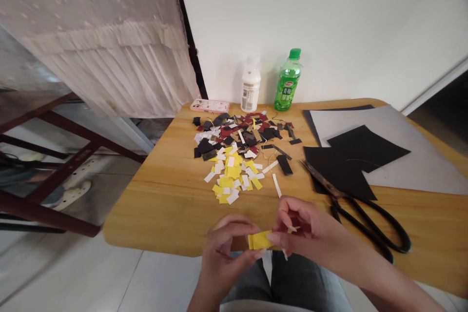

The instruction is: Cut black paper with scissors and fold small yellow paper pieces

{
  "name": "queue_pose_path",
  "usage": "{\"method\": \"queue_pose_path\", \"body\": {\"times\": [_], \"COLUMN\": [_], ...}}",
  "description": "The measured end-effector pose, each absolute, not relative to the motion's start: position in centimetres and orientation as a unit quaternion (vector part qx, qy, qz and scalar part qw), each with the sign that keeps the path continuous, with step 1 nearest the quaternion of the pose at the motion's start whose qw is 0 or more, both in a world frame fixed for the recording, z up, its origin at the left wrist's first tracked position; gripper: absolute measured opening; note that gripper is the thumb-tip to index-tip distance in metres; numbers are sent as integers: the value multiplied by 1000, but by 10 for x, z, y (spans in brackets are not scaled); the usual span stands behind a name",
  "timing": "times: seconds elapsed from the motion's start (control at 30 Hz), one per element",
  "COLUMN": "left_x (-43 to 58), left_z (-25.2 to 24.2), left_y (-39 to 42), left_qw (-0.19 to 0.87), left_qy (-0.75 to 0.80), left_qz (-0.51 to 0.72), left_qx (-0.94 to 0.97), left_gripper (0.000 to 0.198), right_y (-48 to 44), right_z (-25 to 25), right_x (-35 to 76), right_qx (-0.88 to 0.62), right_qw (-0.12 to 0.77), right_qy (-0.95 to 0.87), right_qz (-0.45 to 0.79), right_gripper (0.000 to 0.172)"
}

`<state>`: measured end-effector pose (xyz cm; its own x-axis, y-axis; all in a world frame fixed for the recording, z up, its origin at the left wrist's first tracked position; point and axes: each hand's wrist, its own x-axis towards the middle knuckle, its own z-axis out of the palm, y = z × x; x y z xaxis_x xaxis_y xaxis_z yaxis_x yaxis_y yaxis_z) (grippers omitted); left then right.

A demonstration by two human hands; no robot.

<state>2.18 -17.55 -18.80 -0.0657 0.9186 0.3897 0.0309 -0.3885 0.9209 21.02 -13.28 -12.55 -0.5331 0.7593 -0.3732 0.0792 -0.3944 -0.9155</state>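
Observation:
My left hand [226, 253] and my right hand [296, 229] pinch a folded strip of yellow paper [260, 240] between them above the table's near edge. A thin white paper strip [284, 254] hangs below my right fingers. Beyond my hands lies a heap of yellow and white paper scraps [230, 175], merging into dark red, black and tan scraps [241, 136]. A loose white strip [277, 185] lies nearest my right hand. Black-handled scissors [351, 209] rest to the right, their blades on black paper sheets [351, 165].
The wooden table [157, 209] holds a grey sheet [413, 131], a white bottle [250, 90], a green bottle [288, 80] and a pink phone [209, 106] along the back. A lace curtain [109, 44] hangs at left; a dark wooden frame [66, 156] stands beyond the table's left edge.

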Motion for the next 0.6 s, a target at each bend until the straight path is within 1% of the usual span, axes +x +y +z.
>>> {"method": "queue_pose_path", "body": {"times": [0.2,0.33,0.47,0.5,0.6], "left_x": [21,20,22,23,26], "left_z": [-187,-190,-195,-196,-198], "left_y": [-175,-177,-179,-180,-180], "left_qw": [349,325,276,264,227], "left_qy": [416,411,430,435,445], "left_qz": [590,591,606,609,612], "left_qx": [597,614,610,608,613], "left_gripper": [19,20,17,17,20], "right_y": [-133,-132,-138,-142,-155], "right_z": [-122,-123,-133,-136,-143], "right_x": [211,209,207,206,200], "right_qx": [-418,-440,-473,-481,-501], "right_qw": [219,210,255,266,288], "right_qy": [-505,-540,-564,-566,-567], "right_qz": [723,686,627,614,587], "right_gripper": [43,37,30,29,39]}}
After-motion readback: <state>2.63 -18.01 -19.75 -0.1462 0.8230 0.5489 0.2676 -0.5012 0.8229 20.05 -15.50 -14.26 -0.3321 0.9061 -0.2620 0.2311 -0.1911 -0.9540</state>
